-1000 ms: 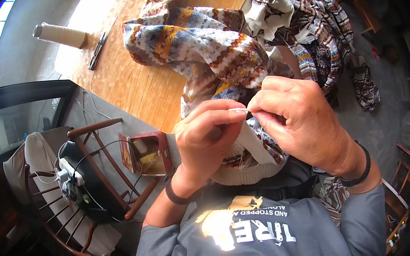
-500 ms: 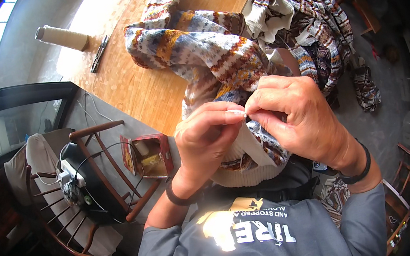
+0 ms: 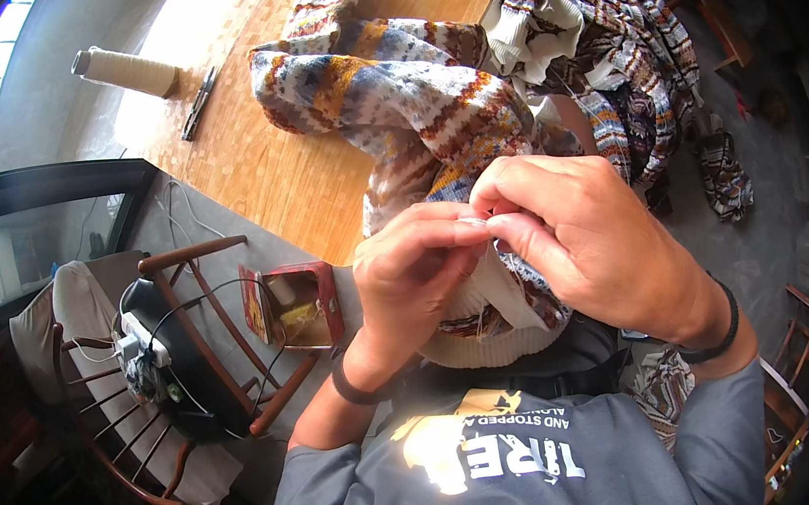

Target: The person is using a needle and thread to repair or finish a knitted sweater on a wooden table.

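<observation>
A patterned knit sweater (image 3: 450,120) in white, blue, rust and mustard lies over the table edge and down onto my lap. Its cream ribbed band (image 3: 493,297) hangs just beneath my hands. My left hand (image 3: 406,267) is closed, thumb and forefinger pinching a bit of the white knit edge. Fingertip to fingertip with it, my right hand (image 3: 590,238) is also closed in a pinch. Whatever sits between the right fingertips is too small and covered to name. Loose pale threads dangle near the band.
On the wooden table (image 3: 260,189) stand a cone of cream yarn (image 3: 127,73) and dark thread snips (image 3: 199,104). More patterned knits (image 3: 631,61) are heaped at the far right. To the left are a red tin (image 3: 317,306) and a wooden chair (image 3: 209,362) carrying a power strip (image 3: 143,341).
My right hand has turned a little, its fingers curling closer over the left fingertips. The left hand keeps its pinch, and the sweater lies almost as before.
</observation>
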`<state>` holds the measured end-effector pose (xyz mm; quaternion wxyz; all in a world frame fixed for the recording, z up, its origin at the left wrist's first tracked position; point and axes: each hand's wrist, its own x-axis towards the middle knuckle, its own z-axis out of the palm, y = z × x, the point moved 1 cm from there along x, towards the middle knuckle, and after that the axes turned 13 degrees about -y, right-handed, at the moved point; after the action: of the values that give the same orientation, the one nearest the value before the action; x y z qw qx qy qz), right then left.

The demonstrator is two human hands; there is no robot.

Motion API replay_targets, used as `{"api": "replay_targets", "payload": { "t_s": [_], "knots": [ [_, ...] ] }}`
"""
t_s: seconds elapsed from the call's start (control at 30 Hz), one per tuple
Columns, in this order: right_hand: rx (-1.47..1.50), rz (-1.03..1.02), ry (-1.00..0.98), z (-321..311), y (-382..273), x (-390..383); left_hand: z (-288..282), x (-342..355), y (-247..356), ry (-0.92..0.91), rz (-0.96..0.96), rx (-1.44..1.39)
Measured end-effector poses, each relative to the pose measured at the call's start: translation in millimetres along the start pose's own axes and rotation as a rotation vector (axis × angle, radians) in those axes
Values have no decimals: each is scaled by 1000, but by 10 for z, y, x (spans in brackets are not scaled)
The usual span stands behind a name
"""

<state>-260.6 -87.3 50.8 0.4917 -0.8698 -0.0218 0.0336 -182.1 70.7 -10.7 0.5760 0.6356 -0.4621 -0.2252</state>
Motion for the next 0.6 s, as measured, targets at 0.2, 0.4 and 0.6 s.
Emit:
{"api": "replay_targets", "payload": {
  "t_s": [0.2,0.4,0.6],
  "knots": [
    [-28,-97,-80,32,89,82,-11,-26,-52,-52,12,24],
    [340,-14,97,-304,-26,309,-27,-24,-140,-142,-278,-398],
    [151,-221,402,-1210,154,219,-62,22,-164,-189,-391,-768]
  ]
}}
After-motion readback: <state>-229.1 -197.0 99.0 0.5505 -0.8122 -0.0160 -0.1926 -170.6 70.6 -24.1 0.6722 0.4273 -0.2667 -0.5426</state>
